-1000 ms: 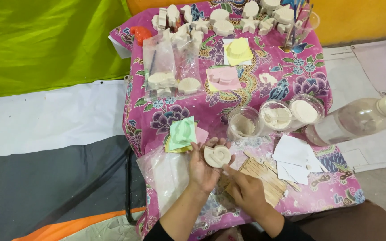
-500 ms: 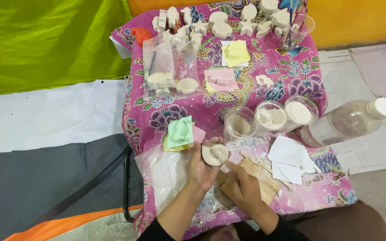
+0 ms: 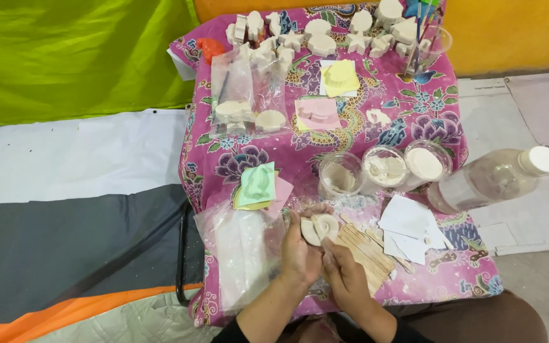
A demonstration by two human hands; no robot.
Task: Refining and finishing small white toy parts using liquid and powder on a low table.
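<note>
My left hand (image 3: 300,251) holds a small round white plaster piece (image 3: 319,228) just above the pink floral cloth (image 3: 236,162). My right hand (image 3: 344,278) sits right beside and below it, fingertips touching the piece's lower edge. A row of wooden sticks (image 3: 366,249) lies under and to the right of my hands. A green mould on coloured paper squares (image 3: 258,185) rests just beyond my left hand.
Three clear cups of white powder (image 3: 384,168) stand in a row, a plastic bottle (image 3: 497,178) lies at the right. White paper squares (image 3: 411,227), plastic bags (image 3: 239,254), more moulds and many white plaster shapes (image 3: 322,32) fill the far end.
My hands have shifted slightly and the plaster piece has been turned in my left hand; my right fingers now touch its lower edge.
</note>
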